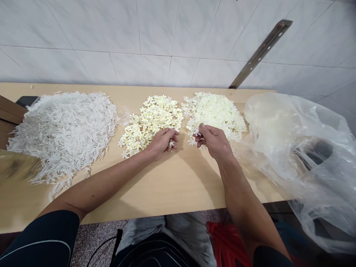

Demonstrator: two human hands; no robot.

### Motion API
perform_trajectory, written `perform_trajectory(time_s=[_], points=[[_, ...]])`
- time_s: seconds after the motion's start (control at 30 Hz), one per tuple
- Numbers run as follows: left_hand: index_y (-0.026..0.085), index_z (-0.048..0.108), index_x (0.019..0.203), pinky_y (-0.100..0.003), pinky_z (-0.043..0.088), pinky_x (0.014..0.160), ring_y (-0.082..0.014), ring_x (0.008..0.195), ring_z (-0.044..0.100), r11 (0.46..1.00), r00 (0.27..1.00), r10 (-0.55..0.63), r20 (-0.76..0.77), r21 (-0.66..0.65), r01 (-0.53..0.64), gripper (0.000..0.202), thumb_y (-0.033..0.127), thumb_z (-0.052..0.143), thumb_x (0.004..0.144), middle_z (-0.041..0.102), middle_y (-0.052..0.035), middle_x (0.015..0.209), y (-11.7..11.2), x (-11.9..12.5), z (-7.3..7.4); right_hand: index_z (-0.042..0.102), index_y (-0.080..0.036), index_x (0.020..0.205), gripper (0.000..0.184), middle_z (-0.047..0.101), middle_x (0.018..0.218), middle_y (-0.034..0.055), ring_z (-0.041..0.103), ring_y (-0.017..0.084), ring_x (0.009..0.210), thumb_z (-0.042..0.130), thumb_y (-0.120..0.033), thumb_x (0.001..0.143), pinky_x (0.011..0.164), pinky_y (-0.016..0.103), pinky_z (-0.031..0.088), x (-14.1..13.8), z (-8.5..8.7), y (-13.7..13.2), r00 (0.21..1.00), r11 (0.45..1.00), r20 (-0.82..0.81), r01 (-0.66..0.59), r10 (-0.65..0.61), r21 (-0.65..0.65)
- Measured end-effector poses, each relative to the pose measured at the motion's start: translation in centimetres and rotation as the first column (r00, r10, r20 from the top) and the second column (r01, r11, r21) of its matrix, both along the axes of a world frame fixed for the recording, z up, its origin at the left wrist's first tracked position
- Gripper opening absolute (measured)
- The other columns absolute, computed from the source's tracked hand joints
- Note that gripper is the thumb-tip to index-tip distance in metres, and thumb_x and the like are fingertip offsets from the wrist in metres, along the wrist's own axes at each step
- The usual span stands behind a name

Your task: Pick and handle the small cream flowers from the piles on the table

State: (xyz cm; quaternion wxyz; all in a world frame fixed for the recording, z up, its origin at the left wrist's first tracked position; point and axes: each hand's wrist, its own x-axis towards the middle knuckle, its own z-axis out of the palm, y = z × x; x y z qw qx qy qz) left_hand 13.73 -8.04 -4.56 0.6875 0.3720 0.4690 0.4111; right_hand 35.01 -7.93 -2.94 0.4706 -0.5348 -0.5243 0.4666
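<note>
My left hand (164, 140) is closed, its fingers curled, and a small white plastic flower (171, 143) shows among them. It rests at the front right edge of a pile of pale yellow-white flowers (155, 115). To the right, my right hand (210, 138) is closed in a pinch, thumb against fingers, with a small white flower (197, 132) at the fingertips. That hand is over the near edge of a second, paler heap of flowers (218, 111). Both hands are apart, with bare tabletop between them.
A large heap of thin white plastic stems (72, 129) covers the left of the wooden table (167, 189). Clear plastic bags (300, 129) drape over the right end. A metal bracket (260, 53) slants up the tiled wall. A dark flat object (27, 101) lies behind the stems.
</note>
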Motion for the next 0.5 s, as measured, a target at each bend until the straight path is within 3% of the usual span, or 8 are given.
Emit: perform_trajectory(time_s=[0.13, 0.2, 0.3, 0.37, 0.4, 0.47, 0.5], points=[[0.016, 0.067, 0.098, -0.022, 0.044, 0.05, -0.0144, 0.064, 0.069, 1.0, 0.998, -0.011, 0.067, -0.028, 0.013, 0.017, 0.014, 0.065, 0.081, 0.07, -0.0056, 0.086, 0.0, 0.0, 0.3, 0.072, -0.018, 0.075, 0.044, 0.054, 0.057, -0.0017, 0.046, 0.011, 0.044, 0.078, -0.061, 0.085, 0.042, 0.026, 0.039, 0.8, -0.1, 0.4, 0.987, 0.995, 0.139, 0.077, -0.084, 0.055], [0.015, 0.066, 0.099, -0.023, 0.049, 0.054, -0.0157, 0.069, 0.072, 1.0, 0.996, -0.02, 0.083, -0.012, 0.021, 0.026, 0.005, 0.063, 0.075, 0.07, -0.0062, 0.089, 0.0, 0.0, 0.2, 0.075, -0.019, 0.085, 0.034, 0.055, 0.059, -0.0024, 0.046, 0.012, 0.046, 0.076, -0.053, 0.086, 0.046, 0.028, 0.04, 1.8, -0.1, 0.7, 0.938, 0.972, 0.267, 0.188, -0.219, 0.138], [0.013, 0.065, 0.097, -0.027, 0.057, 0.067, -0.0176, 0.076, 0.075, 0.999, 0.992, -0.025, 0.12, 0.05, 0.02, 0.029, 0.001, 0.066, 0.071, 0.07, -0.0057, 0.09, 0.1, 0.1, -0.1, 0.076, -0.02, 0.091, 0.023, 0.069, 0.08, 0.0031, 0.054, 0.014, 0.055, 0.075, -0.042, 0.087, 0.064, 0.035, 0.052, 3.5, 0.2, 1.1, 0.716, 0.857, 0.483, 0.346, -0.504, 0.383], [0.013, 0.064, 0.096, -0.033, 0.06, 0.077, -0.0194, 0.081, 0.076, 0.995, 0.987, -0.013, 0.163, 0.099, -0.003, 0.027, 0.003, 0.071, 0.072, 0.069, -0.0048, 0.089, 0.2, 0.3, -0.4, 0.076, -0.02, 0.098, 0.021, 0.072, 0.105, 0.0087, 0.057, 0.014, 0.061, 0.076, -0.038, 0.087, 0.078, 0.04, 0.055, 4.2, 0.5, 1.1, 0.561, 0.755, 0.519, 0.359, -0.645, 0.549], [0.013, 0.064, 0.095, -0.035, 0.061, 0.081, -0.0202, 0.084, 0.076, 0.992, 0.983, -0.001, 0.182, 0.122, -0.021, 0.027, 0.004, 0.074, 0.072, 0.069, -0.0046, 0.09, 0.2, 0.3, -0.5, 0.075, -0.02, 0.102, 0.022, 0.071, 0.112, 0.0104, 0.057, 0.014, 0.063, 0.074, -0.037, 0.088, 0.082, 0.04, 0.054, 4.2, 0.7, 0.9, 0.536, 0.722, 0.504, 0.352, -0.677, 0.596], [0.014, 0.065, 0.095, -0.037, 0.06, 0.087, -0.021, 0.088, 0.077, 0.983, 0.98, 0.031, 0.197, 0.172, -0.066, 0.027, 0.008, 0.078, 0.072, 0.07, -0.0051, 0.092, 0.4, 0.3, -0.8, 0.074, -0.02, 0.104, 0.021, 0.071, 0.108, 0.0102, 0.058, 0.015, 0.066, 0.07, -0.038, 0.094, 0.078, 0.038, 0.054, 3.3, 0.8, 0.5, 0.618, 0.74, 0.456, 0.34, -0.641, 0.58], [0.014, 0.066, 0.094, -0.037, 0.06, 0.089, -0.021, 0.09, 0.077, 0.975, 0.98, 0.049, 0.194, 0.202, -0.088, 0.026, 0.01, 0.079, 0.072, 0.072, -0.0055, 0.093, 0.5, 0.3, -0.9, 0.073, -0.02, 0.105, 0.024, 0.072, 0.097, 0.0081, 0.059, 0.016, 0.067, 0.066, -0.041, 0.097, 0.072, 0.036, 0.054, 2.5, 0.7, 0.2, 0.736, 0.824, 0.433, 0.298, -0.52, 0.482]])
